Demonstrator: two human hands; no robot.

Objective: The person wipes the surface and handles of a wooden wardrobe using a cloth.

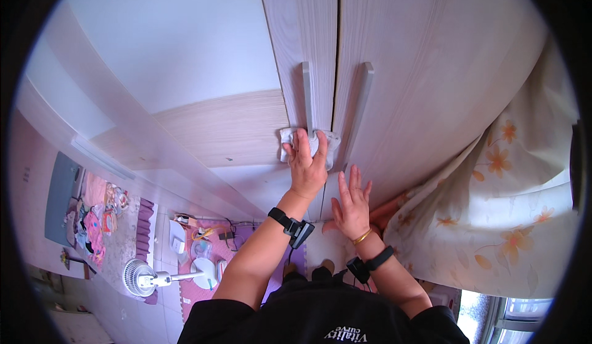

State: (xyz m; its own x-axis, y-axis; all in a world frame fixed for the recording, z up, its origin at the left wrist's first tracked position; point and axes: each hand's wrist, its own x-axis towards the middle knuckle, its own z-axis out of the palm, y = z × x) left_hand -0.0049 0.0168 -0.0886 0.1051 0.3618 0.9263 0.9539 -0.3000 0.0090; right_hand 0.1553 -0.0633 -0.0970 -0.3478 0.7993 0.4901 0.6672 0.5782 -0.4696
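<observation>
My left grip (306, 172) pinches white cloth (287, 141) at lower end of left wardrobe handle (306, 94); handle's long axis runs upward from cloth. My right grip (354, 207) spread, empty, below right handle (359, 106).

Cloth (287, 154) under left hand (307, 162), at lower end of left handle (307, 91); right handle (359, 106) beside. Right hand (354, 213) lower, right of left hand. Curtain (487, 208) far right; fan (140, 277) lower left, near bed (127, 236).

- A home bedroom
- Cupboard (407, 85) before the left hand (307, 171)
- Flowered curtain (512, 220) right of the right hand (353, 213)
- Bed (131, 228), clothes (94, 236), fan (139, 277) left of both hands
</observation>
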